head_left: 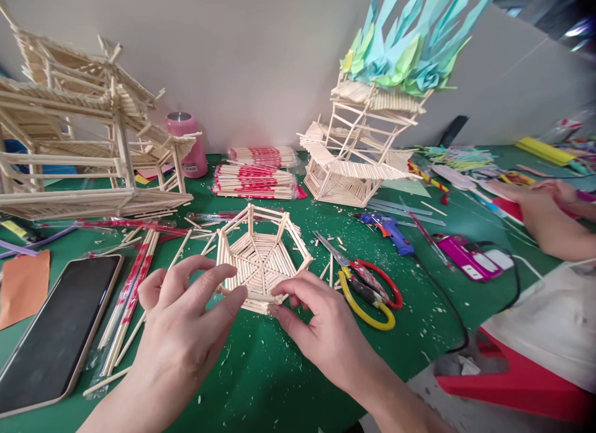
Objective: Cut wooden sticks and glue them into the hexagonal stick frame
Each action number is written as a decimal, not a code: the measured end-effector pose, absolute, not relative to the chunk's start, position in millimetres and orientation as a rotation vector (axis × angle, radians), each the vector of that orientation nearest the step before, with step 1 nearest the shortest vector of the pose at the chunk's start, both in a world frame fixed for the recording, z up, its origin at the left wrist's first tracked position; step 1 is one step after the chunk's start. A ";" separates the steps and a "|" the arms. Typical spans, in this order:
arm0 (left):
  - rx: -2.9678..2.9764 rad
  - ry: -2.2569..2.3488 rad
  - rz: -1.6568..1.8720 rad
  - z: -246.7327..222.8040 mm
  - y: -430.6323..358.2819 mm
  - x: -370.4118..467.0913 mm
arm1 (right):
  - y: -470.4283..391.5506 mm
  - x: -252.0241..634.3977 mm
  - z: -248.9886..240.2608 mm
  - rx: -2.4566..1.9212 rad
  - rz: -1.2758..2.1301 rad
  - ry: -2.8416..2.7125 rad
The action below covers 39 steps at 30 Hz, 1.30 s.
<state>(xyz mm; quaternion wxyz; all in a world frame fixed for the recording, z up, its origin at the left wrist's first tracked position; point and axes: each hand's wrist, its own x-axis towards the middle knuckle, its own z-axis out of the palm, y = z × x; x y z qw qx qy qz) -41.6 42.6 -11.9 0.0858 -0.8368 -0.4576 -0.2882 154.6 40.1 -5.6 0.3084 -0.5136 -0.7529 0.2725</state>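
Note:
A small many-sided frame of wooden sticks [261,250] sits on the green table in front of me, with a web-like floor and short posts carrying a rail. At its near side lies a stick [261,297], level above the floor's edge. The thumb and forefinger of my right hand [321,324] are pinched on this stick's right end. My left hand [186,321] hovers at the near left corner, thumb and forefinger apart, the thumb tip close to the stick; whether it touches is unclear. Right of the frame lie scissors [367,290] with red and yellow handles.
Larger stick models stand behind: a pavilion [116,129] and a tower [358,141] topped with paper leaves. Bundled sticks [256,180], a pink bottle [189,144], a phone [60,327], a blue glue gun [388,231] and a magenta device [470,257] surround the workspace. Another person's arm [549,222] is at right.

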 end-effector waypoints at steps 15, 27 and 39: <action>-2.465 -1.489 -0.918 -9.9 40.9 -37.4 | 40.5 153.1 -6.9 -1.377 0.711 -1.970; -2.450 -1.414 -0.916 -9.5 43.6 -39.3 | 40.3 138.8 1.8 -1.237 0.317 -2.010; -2.320 -1.522 -1.102 -21.1 37.7 -47.5 | 47.1 126.9 -0.6 -1.213 0.247 -2.075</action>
